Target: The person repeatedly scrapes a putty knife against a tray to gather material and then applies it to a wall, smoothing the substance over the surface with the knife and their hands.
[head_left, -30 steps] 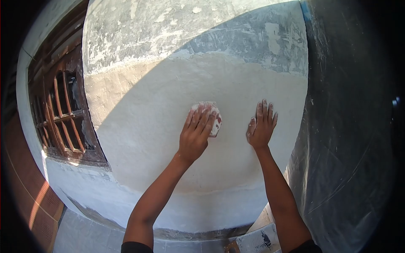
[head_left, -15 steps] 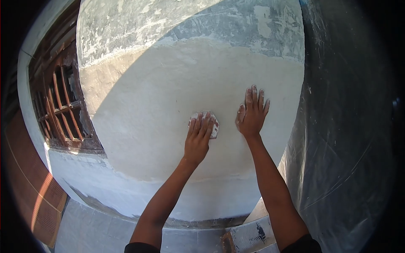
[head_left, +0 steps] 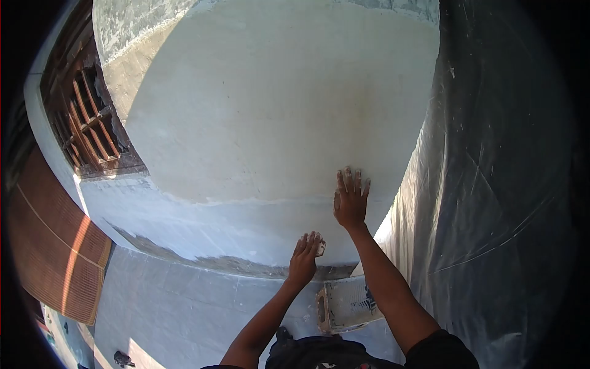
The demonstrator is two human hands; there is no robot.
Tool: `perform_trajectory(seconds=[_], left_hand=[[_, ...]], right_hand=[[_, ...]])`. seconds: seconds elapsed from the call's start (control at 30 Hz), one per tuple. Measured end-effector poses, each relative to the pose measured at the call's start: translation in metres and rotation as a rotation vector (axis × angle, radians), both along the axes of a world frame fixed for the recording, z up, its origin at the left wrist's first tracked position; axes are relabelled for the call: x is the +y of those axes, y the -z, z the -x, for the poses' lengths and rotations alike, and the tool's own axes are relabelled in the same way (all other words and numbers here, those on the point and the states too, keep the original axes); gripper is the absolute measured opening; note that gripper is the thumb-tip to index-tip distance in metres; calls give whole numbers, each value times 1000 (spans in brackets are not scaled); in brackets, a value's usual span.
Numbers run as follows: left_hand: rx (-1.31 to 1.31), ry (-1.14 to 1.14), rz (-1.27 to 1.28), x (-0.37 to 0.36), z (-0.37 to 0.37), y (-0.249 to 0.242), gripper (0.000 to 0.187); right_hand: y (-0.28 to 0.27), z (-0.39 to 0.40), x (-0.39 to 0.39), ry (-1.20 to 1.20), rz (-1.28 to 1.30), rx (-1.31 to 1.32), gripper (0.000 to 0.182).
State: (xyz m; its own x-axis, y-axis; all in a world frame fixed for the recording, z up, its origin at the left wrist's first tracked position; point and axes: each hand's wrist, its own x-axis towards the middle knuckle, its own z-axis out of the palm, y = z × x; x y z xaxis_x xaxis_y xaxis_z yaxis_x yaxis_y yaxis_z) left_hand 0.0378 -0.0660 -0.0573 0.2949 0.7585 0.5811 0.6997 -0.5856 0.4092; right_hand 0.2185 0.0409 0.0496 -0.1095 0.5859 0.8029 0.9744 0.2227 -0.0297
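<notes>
White, dark-marked flat block (head_left: pixel 321 248) was in the left hand (head_left: pixel 300 264), showing past fingers that lay nearly straight and close together over it; whether it touched the wall could not be told. Above and to the right, the right hand (head_left: pixel 351 200) had hold of nothing visible, fingers spread on the pale plastered wall (head_left: pixel 258 123). Below both hands sat a pale rectangular tray (head_left: pixel 345 302); right of them hung a grey translucent plastic sheet (head_left: pixel 491 215).
</notes>
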Motion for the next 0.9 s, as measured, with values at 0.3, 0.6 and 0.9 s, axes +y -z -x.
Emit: perform_trajectory(seconds=[0.3, 0.6, 0.9], left_hand=[[131, 171, 477, -115, -43, 153, 61], [268, 366, 857, -134, -110, 244, 59], [297, 601, 457, -41, -199, 333, 50]], right_hand=[[320, -104, -277, 463, 1387, 756, 31], [419, -150, -516, 457, 1742, 774, 33], [478, -99, -515, 657, 1653, 1089, 27]])
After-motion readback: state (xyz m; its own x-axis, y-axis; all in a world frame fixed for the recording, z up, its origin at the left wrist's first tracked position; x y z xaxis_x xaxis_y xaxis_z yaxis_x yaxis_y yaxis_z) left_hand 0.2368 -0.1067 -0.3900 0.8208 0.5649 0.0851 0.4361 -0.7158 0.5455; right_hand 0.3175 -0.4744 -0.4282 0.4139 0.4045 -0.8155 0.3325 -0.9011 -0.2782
